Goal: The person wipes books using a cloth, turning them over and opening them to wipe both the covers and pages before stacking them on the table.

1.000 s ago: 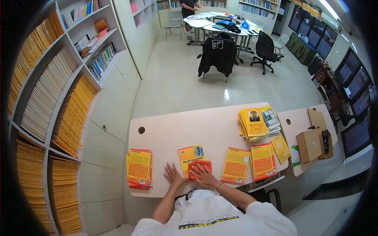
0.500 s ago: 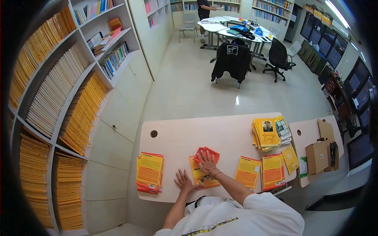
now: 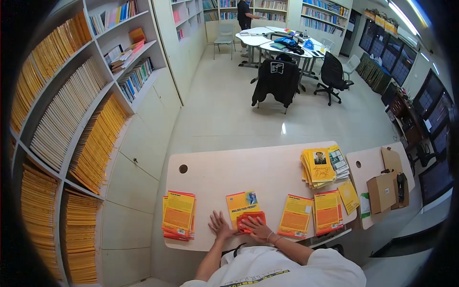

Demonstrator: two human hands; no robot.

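A yellow book titled "Analisis Food Product" (image 3: 243, 203) lies flat on the pale table (image 3: 229, 167) in front of me. A folded red cloth (image 3: 252, 221) rests on its lower right part. My right hand (image 3: 256, 228) presses on the cloth with its fingers spread. My left hand (image 3: 221, 226) lies flat beside the book's lower left edge, fingers apart, holding nothing. To the left is a stack of yellow-orange books (image 3: 179, 214); to the right are more books of that kind (image 3: 295, 215) and another pile (image 3: 328, 213).
Yellow books with a portrait cover (image 3: 319, 165) sit at the table's back right. An open cardboard box (image 3: 381, 193) stands on a side table. Full bookshelves (image 3: 71, 110) line the left. A person (image 3: 245, 18) stands by the far tables, near a chair with a black jacket (image 3: 276, 83).
My right hand and the red cloth have moved down from the book's top to its lower part, baring the title. The camera view has shifted slightly.
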